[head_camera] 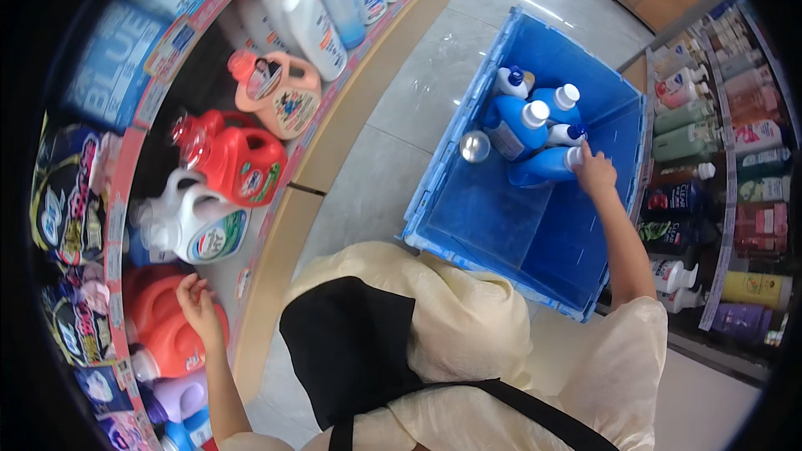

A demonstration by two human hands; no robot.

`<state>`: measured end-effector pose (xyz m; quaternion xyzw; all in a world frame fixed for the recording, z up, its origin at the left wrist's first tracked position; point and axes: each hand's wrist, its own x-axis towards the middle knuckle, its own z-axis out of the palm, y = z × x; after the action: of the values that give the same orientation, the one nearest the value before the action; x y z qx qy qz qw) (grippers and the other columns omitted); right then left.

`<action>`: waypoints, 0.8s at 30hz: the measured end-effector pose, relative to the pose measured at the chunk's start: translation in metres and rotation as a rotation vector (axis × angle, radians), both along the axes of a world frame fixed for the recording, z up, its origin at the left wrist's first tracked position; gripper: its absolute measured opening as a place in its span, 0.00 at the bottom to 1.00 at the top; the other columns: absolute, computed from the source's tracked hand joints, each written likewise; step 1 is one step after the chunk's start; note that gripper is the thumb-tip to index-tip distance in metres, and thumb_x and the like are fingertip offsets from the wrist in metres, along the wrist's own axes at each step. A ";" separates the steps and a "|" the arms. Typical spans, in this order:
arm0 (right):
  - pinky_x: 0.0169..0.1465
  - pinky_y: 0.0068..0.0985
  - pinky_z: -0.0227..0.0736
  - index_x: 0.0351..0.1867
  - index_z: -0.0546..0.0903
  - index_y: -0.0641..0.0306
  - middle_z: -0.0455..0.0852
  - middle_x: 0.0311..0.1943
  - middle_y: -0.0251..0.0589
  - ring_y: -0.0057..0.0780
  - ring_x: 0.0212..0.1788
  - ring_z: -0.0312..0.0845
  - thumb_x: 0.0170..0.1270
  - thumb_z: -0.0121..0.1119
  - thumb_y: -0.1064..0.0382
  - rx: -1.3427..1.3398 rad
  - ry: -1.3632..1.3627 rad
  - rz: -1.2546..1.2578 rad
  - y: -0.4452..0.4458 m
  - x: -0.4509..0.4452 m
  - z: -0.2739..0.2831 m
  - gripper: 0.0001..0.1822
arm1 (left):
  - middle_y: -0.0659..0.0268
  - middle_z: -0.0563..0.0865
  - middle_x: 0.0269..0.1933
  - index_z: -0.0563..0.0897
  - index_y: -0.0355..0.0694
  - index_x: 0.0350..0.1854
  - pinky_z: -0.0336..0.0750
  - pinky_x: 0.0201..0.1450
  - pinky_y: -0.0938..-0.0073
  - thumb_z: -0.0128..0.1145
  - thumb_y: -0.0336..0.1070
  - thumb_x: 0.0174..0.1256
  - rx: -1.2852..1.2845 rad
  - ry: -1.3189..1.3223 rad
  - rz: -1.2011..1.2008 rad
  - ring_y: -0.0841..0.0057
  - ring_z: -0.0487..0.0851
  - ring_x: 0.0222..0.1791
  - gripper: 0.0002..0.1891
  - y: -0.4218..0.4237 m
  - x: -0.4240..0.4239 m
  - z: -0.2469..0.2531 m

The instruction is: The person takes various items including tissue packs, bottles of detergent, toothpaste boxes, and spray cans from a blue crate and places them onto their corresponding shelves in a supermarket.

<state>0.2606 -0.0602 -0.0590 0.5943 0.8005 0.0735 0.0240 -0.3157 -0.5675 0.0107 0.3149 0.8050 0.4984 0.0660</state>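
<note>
A blue plastic crate [489,200] stands on the floor before me with several bottles grouped at its far end. My right hand [595,169] reaches in over the crate's right side, its fingers on the white cap of a blue bottle [540,166]. Beside that one are a blue bottle with a white cap [517,128], another blue bottle [554,103] and white bottles with dark blue caps [561,134]. On the left, my left hand [197,300] is at the coral-red detergent jugs [166,326] on the shelf, fingers slightly spread; whether it touches them I cannot tell.
The left shelf holds a white jug [210,225], a red jug [250,166], a peach jug [288,100] and white bottles with orange caps [313,28]. Its wooden edge [276,225] curves beside me. A shelf of pump bottles [683,131] lines the right, close to the crate.
</note>
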 end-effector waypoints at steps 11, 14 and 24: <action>0.43 0.36 0.74 0.54 0.73 0.61 0.84 0.35 0.51 0.46 0.39 0.81 0.54 0.61 0.46 -0.051 0.264 0.011 -0.081 -0.061 0.055 0.29 | 0.68 0.78 0.37 0.76 0.37 0.41 0.75 0.39 0.80 0.46 0.20 0.63 0.019 -0.498 -0.188 0.82 0.79 0.37 0.09 0.007 0.085 -0.039; 0.53 0.30 0.71 0.51 0.75 0.64 0.80 0.49 0.41 0.36 0.48 0.77 0.63 0.55 0.55 -0.095 0.535 0.094 -0.121 -0.058 0.113 0.20 | 0.68 0.79 0.37 0.76 0.37 0.42 0.76 0.41 0.79 0.48 0.22 0.63 0.001 -0.576 -0.271 0.81 0.79 0.37 0.08 0.019 0.107 -0.027; 0.33 0.30 0.60 0.53 0.71 0.62 0.72 0.34 0.51 0.35 0.33 0.67 0.41 0.73 0.39 -0.125 0.826 1.598 -0.192 -0.151 0.328 0.41 | 0.58 0.77 0.56 0.69 0.36 0.60 0.72 0.58 0.68 0.54 0.48 0.67 0.439 -1.555 -0.914 0.71 0.78 0.53 0.25 0.104 0.148 -0.011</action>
<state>0.1092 -0.2524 0.2692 -0.1629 0.9222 -0.1946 -0.2917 -0.1676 -0.4638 0.0000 0.1844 0.2196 0.6364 0.7160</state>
